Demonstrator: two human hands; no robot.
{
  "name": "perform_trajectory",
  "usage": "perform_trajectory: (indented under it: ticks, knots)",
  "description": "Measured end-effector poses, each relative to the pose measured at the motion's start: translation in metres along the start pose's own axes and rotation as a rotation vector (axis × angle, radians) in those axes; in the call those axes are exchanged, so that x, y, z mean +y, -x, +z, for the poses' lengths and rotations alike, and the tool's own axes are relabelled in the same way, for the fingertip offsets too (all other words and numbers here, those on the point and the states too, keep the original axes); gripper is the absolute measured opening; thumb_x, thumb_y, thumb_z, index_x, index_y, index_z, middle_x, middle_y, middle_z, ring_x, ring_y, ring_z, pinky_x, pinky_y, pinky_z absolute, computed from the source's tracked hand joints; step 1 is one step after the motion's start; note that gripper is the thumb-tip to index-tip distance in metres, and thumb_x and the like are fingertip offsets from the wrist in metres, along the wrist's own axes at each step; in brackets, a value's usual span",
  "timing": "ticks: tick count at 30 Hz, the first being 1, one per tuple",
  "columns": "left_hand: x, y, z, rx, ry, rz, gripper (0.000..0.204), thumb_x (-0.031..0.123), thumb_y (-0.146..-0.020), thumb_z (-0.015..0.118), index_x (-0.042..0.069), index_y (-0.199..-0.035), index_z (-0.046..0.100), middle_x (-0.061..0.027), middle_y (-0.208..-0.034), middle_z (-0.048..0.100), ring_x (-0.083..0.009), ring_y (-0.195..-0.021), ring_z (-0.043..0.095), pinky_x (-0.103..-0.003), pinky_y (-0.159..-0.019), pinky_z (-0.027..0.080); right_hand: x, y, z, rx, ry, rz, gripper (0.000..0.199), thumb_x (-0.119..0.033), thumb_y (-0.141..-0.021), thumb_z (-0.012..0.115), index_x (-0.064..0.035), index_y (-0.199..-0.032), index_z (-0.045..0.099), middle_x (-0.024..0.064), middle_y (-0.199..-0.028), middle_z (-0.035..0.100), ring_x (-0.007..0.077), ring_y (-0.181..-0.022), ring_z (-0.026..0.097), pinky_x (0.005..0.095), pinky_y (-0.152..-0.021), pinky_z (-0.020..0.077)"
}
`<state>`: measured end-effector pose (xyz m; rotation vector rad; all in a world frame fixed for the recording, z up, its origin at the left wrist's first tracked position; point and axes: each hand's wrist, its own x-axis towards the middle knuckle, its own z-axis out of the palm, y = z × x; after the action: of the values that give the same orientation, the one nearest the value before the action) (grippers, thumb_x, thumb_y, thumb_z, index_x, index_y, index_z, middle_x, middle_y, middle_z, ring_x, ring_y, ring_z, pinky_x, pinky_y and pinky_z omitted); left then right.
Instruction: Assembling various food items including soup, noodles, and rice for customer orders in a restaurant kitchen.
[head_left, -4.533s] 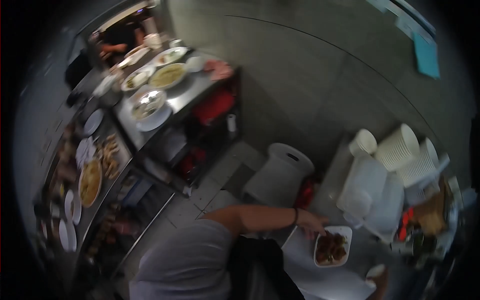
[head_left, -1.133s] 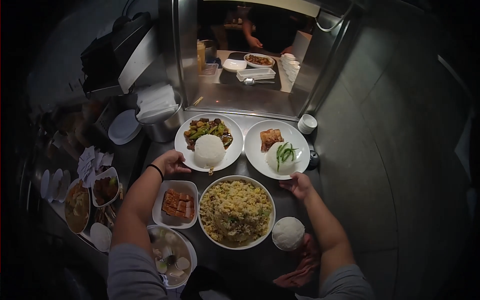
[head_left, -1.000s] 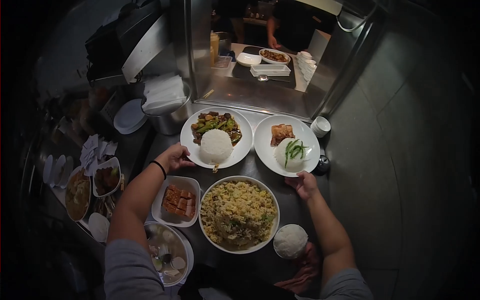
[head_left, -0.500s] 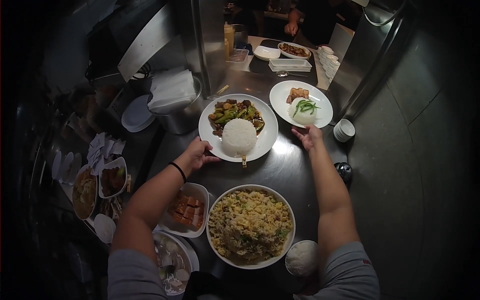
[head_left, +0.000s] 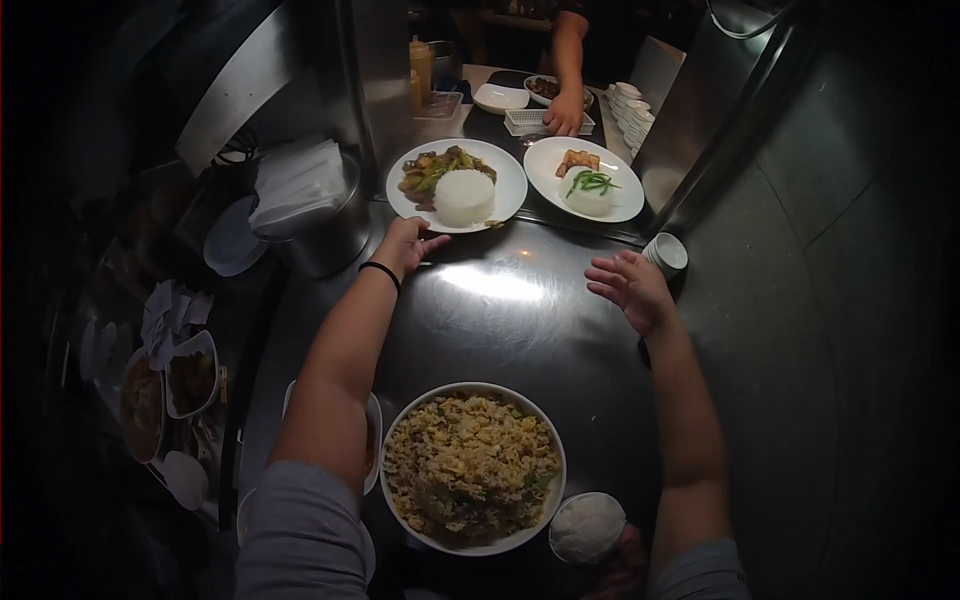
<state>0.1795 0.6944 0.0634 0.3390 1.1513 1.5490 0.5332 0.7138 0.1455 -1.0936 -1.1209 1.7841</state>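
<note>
- Left hand (head_left: 407, 248): grips the near rim of a white plate (head_left: 508, 188), rice (head_left: 465, 197) and stir-fry (head_left: 428, 180) on it, over the counter's (head_left: 480, 345) far end;
- Bowl (head_left: 515, 541) of fried rice (head_left: 470, 460): on the counter, nearer the body;
- Another person's hand (head_left: 565, 113): beyond, at a white basket (head_left: 520, 122);
- Second plate (head_left: 627, 195): beside the first;
- Right hand (head_left: 632, 287): empty, fingers spread, near that plate

White plates (head_left: 512, 187); white rice mounds (head_left: 464, 198); bright green strips (head_left: 592, 182); yellow-brown fried rice (head_left: 472, 465); black wristband (head_left: 384, 269); grey sleeves (head_left: 305, 525).

Left fingers (head_left: 435, 243) at left rice plate (head_left: 513, 188)
</note>
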Motion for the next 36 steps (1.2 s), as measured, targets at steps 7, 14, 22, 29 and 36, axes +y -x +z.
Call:
perform_trajectory:
  ticks: [7,14,22,29,36]
  knots:
    - [-0.015,-0.038,0.036,0.047,0.034,0.161,0.041,-0.001,-0.084,0.050,0.007,-0.122,0.034,-0.0092,-0.115,0.046,-0.0240,-0.099,0.052,-0.040,-0.078,0.052,-0.014,0.122,-0.008,-0.041,0.098,-0.019,0.059,-0.017,-0.087,0.053,0.0014,-0.131,0.020,0.0200,-0.110,0.052,0.0279,-0.092,0.059,0.0361,-0.079,0.0495]
    - [0.013,0.054,0.053,-0.153,-0.405,0.019,0.069,-0.001,-0.081,0.048,0.015,-0.133,0.006,-0.0104,-0.125,0.033,-0.0228,-0.110,0.042,-0.041,-0.090,0.040,-0.002,0.282,-0.007,-0.123,0.306,0.019,0.047,-0.013,-0.087,0.054,0.0004,-0.127,0.034,0.0146,-0.110,0.054,0.0187,-0.092,0.058,0.0324,-0.080,0.0487]
    - [0.125,0.183,0.033,-0.717,-0.775,0.355,0.092,0.014,-0.076,0.062,0.006,-0.139,-0.004,-0.0091,-0.116,0.048,-0.0144,-0.087,0.055,-0.025,-0.072,0.046,0.027,0.481,0.009,0.435,0.664,-0.176,0.040,-0.005,-0.084,0.057,-0.0029,-0.121,0.044,0.0113,-0.107,0.056,0.0165,-0.096,0.057,0.0300,-0.084,0.0466]
    - [0.194,0.396,-0.073,-0.611,-1.241,0.886,0.042,0.018,-0.088,0.051,0.005,-0.128,0.043,-0.0180,-0.131,0.041,-0.0297,-0.118,0.041,-0.035,-0.098,0.034,-0.015,0.575,0.046,1.070,1.135,-0.364,0.019,-0.012,-0.084,0.059,-0.0079,-0.103,0.061,0.0060,-0.089,0.061,0.0114,-0.081,0.058,0.0258,-0.068,0.0462]
    - [0.158,0.447,-0.197,-0.114,-1.143,0.635,0.046,0.018,-0.086,0.052,-0.001,-0.126,0.040,-0.0168,-0.125,0.045,-0.0251,-0.112,0.047,-0.036,-0.093,0.039,-0.071,0.627,0.071,1.481,1.650,-0.817,0.020,-0.007,-0.086,0.051,-0.0038,-0.104,0.059,0.0139,-0.102,0.055,0.0262,-0.094,0.055,0.0304,-0.079,0.0436]
